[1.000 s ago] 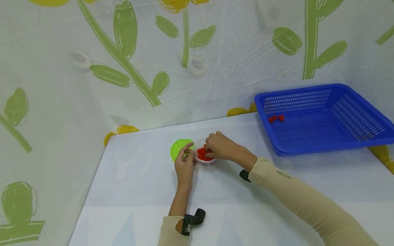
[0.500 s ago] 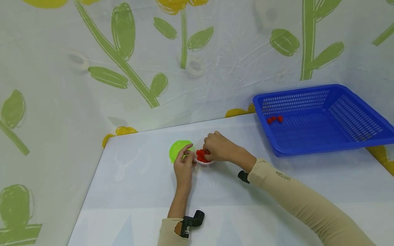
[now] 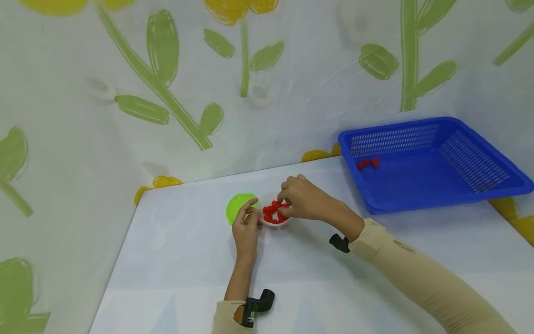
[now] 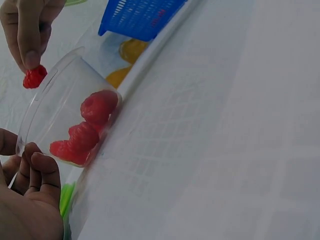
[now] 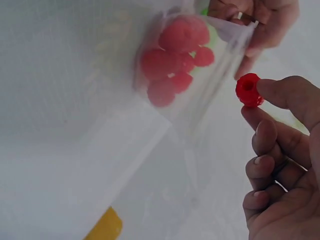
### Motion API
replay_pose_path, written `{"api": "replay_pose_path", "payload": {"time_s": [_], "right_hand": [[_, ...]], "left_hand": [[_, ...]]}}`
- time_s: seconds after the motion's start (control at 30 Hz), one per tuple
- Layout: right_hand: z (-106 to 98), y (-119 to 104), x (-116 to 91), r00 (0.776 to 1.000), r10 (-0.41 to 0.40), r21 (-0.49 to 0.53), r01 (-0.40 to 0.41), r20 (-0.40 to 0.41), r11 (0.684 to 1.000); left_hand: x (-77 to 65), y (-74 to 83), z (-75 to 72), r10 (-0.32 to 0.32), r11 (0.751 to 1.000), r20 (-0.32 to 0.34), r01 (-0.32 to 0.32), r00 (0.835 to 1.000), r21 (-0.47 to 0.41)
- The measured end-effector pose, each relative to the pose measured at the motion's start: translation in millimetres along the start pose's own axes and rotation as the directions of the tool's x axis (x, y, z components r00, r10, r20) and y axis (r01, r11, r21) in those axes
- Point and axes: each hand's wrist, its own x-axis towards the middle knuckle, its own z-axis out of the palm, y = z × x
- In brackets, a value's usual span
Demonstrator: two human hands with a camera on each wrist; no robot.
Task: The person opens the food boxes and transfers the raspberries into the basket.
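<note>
Raspberry [image 5: 245,94], bright red, bumpy, hollow-centred, in the pinch of the right hand [image 3: 308,198]

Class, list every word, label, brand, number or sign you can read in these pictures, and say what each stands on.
No text is clear enough to quote.
Right sleeve: dark print, too small and blurred to read.
Blue plastic basket: red marking, too blurred to read.
</note>
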Motion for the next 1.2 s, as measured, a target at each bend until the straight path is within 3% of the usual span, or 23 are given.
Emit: {"api": "replay_pose_path", "payload": {"time_s": [0.37, 0.7, 1.2], "right_hand": [[-33.8, 17.5, -42.6, 0.989, 0.007, 0.046, 0.000, -0.145, 0.999], [-56.1, 42.1, -69.9, 0.977, 0.072, 0.095, -0.054, -0.198, 0.994], [-79.6, 74.4, -103.1, 0.952, 0.233, 0.100, -0.217, -0.200, 0.971]], "left_hand": [[5.3, -25.1, 0.8, 0.027, 1.000, -0.015, -0.027, 1.000, -0.012], [-3.3, -0.2, 1.2, 0.019, 1.000, 0.000, -0.019, 1.000, 0.006], [-3.4, 6.1, 2.7, -0.011, 1.000, -0.001, 0.011, 1.000, -0.008]]}}
